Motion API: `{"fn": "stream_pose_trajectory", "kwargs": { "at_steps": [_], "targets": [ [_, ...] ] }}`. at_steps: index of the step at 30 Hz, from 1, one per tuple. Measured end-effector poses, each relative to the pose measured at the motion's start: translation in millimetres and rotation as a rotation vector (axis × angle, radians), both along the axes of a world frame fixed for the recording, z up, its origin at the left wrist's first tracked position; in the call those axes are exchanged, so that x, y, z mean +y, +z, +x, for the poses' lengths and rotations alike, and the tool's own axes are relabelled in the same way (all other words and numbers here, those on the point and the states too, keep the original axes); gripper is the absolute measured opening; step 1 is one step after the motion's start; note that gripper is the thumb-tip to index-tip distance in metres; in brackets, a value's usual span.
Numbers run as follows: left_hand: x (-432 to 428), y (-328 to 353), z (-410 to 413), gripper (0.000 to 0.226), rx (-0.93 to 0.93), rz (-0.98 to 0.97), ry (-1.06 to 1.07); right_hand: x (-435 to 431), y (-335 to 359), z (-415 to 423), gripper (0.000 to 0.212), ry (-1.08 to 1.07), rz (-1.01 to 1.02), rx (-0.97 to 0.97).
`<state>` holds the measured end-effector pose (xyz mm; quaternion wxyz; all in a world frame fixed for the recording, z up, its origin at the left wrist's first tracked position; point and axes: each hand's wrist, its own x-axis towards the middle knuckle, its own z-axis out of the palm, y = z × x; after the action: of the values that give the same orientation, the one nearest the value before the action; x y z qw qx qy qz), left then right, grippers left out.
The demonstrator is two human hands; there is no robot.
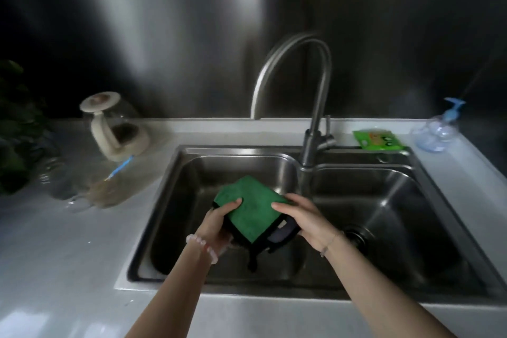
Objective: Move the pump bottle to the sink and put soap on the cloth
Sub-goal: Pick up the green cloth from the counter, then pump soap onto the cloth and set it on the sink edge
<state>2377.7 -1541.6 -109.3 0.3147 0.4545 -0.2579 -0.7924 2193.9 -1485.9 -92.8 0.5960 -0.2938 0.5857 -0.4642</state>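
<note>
A folded green cloth [248, 207] with black edging is held over the left basin of the steel double sink [356, 151]. My left hand [219, 221] grips its left edge, thumb on top. My right hand [303, 218] grips its right edge; a grey layer and black trim hang below. The clear pump bottle [436, 133] with a blue pump head stands on the white counter at the far right, well behind and to the right of both hands.
A tall curved steel tap [315, 107] rises between the basins. A green packet [377, 139] lies by the sink's back right corner. At left stand a beige mushroom-shaped holder [115, 132], a blue-handled brush [118, 169], clear glassware [59, 181] and a dark plant [16, 129].
</note>
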Motion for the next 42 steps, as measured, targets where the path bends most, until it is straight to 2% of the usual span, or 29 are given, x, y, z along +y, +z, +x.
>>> {"fn": "stream_pose_trajectory", "kwargs": {
  "at_steps": [2,6,8,10,14,16,18,23,27,30,31,33,37,42],
  "targets": [
    [10,-1,-46,0.05,0.023,0.012,0.019,12,2,-45,0.015,-0.022,-0.006,0.026],
    [27,-3,-136,0.053,0.091,0.047,0.041,30,2,-135,0.027,-0.065,-0.001,0.099],
    [34,-3,-178,0.045,0.104,0.047,0.044,38,1,-176,0.027,-0.098,0.004,0.141],
    [42,-1,-218,0.034,0.127,0.037,0.016,44,0,-211,0.018,-0.153,-0.01,0.185],
    [52,1,-290,0.03,0.196,0.046,-0.044,55,-2,-273,0.007,-0.275,-0.021,0.181],
    [55,-1,-321,0.036,0.224,0.063,-0.085,61,-5,-300,0.002,-0.331,0.003,0.186],
    [54,-4,-352,0.041,0.241,0.075,-0.132,65,-6,-327,0.005,-0.387,0.0,0.199],
    [47,-6,-421,0.039,0.234,0.09,-0.181,67,-11,-379,0.02,-0.483,-0.036,0.303],
    [20,-14,-451,0.032,0.169,0.015,-0.086,48,-11,-409,0.029,-0.516,-0.017,0.365],
    [-6,-17,-453,0.026,0.157,-0.036,-0.029,20,-5,-429,0.014,-0.596,-0.031,0.399],
    [-16,-20,-451,0.025,0.151,-0.049,-0.028,9,-7,-438,0.016,-0.603,-0.042,0.468],
    [-33,-22,-449,0.03,0.144,-0.049,-0.053,-14,-8,-453,0.039,-0.584,-0.083,0.565],
    [-63,-23,-452,0.034,0.209,-0.048,-0.097,-58,-22,-472,0.07,-0.502,-0.136,0.611],
    [-86,-28,-453,0.055,0.291,-0.044,-0.128,-85,-42,-484,0.077,-0.498,-0.161,0.651]
  ]
}}
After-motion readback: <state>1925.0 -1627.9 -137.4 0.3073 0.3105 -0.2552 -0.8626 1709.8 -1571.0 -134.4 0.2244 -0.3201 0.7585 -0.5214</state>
